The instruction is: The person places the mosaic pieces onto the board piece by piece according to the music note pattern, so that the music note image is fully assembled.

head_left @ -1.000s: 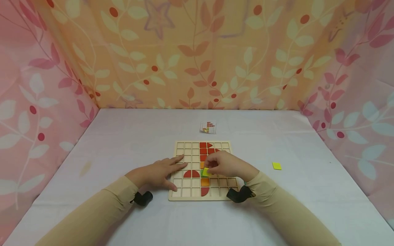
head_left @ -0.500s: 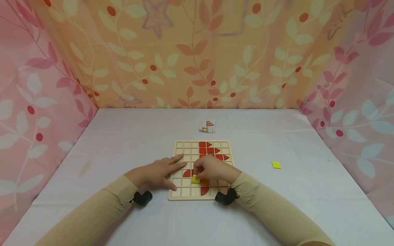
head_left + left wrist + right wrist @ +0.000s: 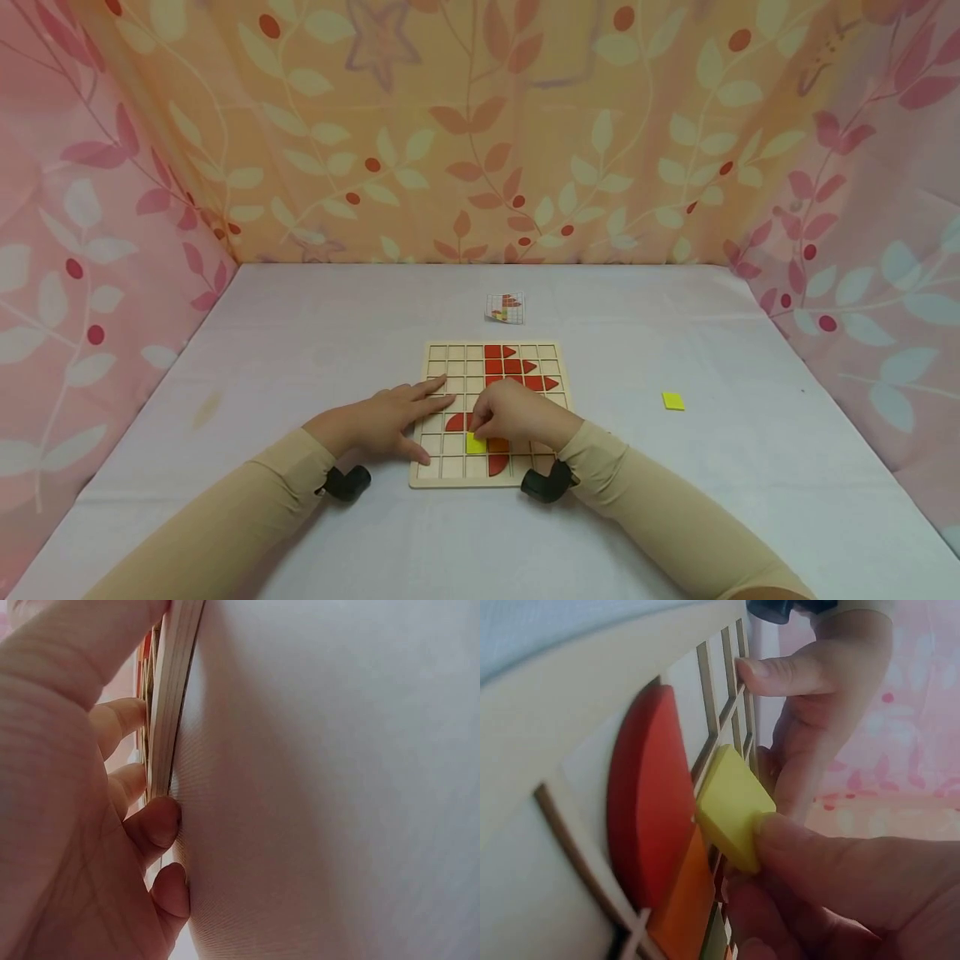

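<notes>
A wooden grid board [image 3: 453, 468] lies on the table. My right hand [image 3: 521, 412] pinches a yellow square tile [image 3: 733, 806] by its edge between thumb and fingers. That tile is at a cell left of an orange square [image 3: 498, 446]; in the right wrist view it sits tilted, not flat. Below the orange piece is a red quarter-round [image 3: 497, 465]. My left hand [image 3: 378, 423] rests on the board's left side with spread fingers, thumb near the lower left corner. Part of another red rounded piece [image 3: 454, 422] shows beside my right fingers, which hide the cells behind them.
Red squares and triangles [image 3: 551, 383] fill cells in the board's upper right. One more yellow tile [image 3: 672, 402] lies on the white tablecloth [image 3: 637, 525] at right. A small printed picture card [image 3: 505, 307] lies beyond the board. Patterned curtains [image 3: 420, 125] enclose the table.
My right hand has moved left and slightly toward me with the yellow tile, from over the green piece to the cell beside the orange square. My left hand has stayed in place.
</notes>
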The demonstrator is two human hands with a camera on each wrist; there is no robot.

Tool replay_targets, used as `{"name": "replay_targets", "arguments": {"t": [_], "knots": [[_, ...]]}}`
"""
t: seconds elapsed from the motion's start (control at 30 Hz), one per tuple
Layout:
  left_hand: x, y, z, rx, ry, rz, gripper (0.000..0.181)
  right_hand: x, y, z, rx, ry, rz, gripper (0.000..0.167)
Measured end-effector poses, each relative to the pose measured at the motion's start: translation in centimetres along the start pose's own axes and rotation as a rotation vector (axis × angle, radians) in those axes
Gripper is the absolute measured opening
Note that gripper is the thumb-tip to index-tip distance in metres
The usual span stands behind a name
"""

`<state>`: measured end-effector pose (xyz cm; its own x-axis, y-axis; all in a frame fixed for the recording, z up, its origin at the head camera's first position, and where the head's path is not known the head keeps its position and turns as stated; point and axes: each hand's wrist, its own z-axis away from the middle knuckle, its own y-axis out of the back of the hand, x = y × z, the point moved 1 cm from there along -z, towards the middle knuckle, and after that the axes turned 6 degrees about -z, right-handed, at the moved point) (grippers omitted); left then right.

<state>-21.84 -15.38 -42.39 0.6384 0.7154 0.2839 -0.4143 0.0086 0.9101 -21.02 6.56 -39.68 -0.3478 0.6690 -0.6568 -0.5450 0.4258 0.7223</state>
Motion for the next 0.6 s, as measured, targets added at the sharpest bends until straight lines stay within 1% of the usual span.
{"name": "replay_targets", "arguments": {"t": [0.13, 0.33, 0.43, 0.6], "knots": [[-0.17, -0.13, -0.13, -0.002, -0.001, -0.011, 0.093, -0.07, -0.01, 0.03, 0.008, 0.024, 0.027, 0.013], [-0.12, -0.08, -0.11, -0.003, -0.001, 0.004, 0.092, 0.06, -0.30, 0.22, 0.013, 0.081, 0.018, 0.018], [0.00, 0.01, 0.00, 0.000, -0.001, 0.012, 0.092, 0.03, -0.37, 0.18, 0.007, 0.089, 0.033, 0.019], [0.13, 0.12, 0.06, 0.001, -0.007, 0.009, 0.091, 0.03, -0.14, 0.08, -0.016, 0.070, 0.063, 0.017]]}}
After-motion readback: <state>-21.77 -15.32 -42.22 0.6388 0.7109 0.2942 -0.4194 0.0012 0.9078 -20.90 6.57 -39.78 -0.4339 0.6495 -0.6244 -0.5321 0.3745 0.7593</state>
